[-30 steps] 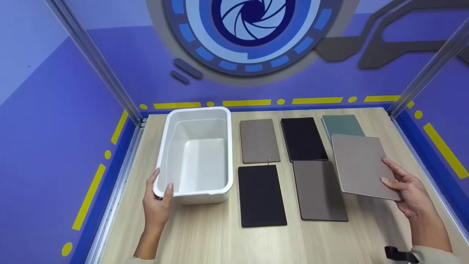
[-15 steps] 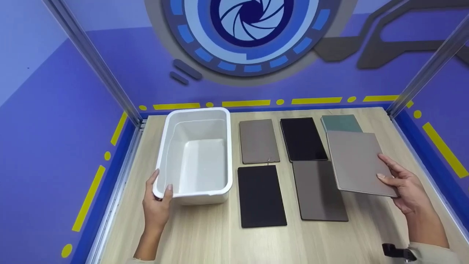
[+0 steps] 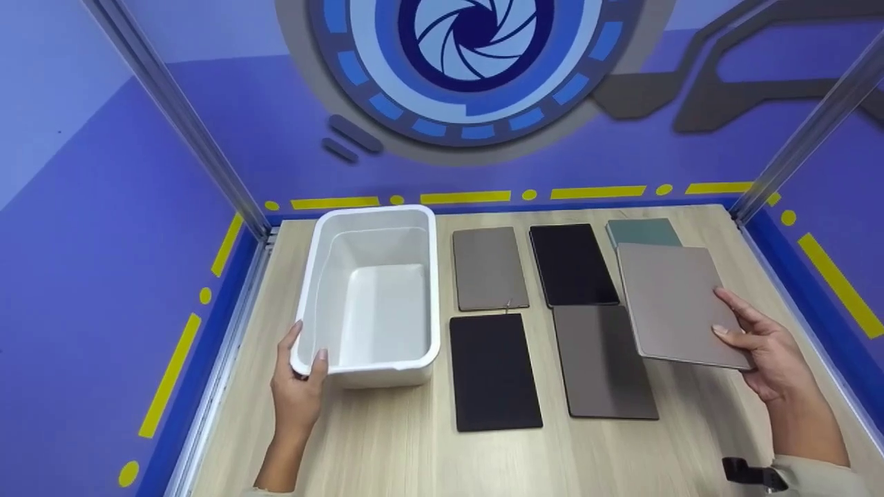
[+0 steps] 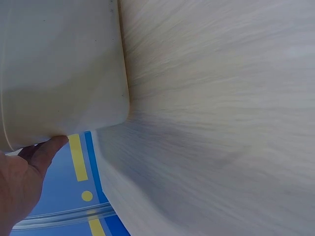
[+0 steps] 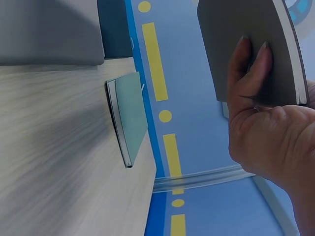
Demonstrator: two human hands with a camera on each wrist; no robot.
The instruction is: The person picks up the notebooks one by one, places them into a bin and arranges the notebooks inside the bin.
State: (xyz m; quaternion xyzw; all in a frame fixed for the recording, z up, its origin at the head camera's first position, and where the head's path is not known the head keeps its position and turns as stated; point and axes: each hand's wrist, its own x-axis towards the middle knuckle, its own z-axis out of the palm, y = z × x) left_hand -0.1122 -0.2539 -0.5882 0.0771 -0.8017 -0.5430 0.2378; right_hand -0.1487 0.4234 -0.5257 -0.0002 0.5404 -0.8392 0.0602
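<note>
My right hand [image 3: 777, 355] grips a taupe notebook [image 3: 680, 304] by its right edge, thumb on the upper cover and fingers beneath. The right wrist view shows this notebook [image 5: 268, 54] raised off the table, its white page edges visible. At the near left corner of a white plastic tub [image 3: 434, 304], my left hand [image 3: 297, 397] holds the rim, with the thumb on the near side. Nothing lies inside the tub. In the left wrist view, fingers [image 4: 47, 152] touch the tub's outer wall [image 4: 64, 64].
Between tub and held notebook lie a taupe notebook [image 3: 489, 268], two black notebooks [image 3: 572, 264] and a dark grey-brown notebook [image 3: 602, 362]. A green notebook [image 3: 646, 232] at the back right is partly covered from view. Purple walls enclose the wooden table [image 3: 497, 462].
My right hand has moved the held notebook slightly left and up, with little motion in the last half second. The left hand still holds the tub's corner.
</note>
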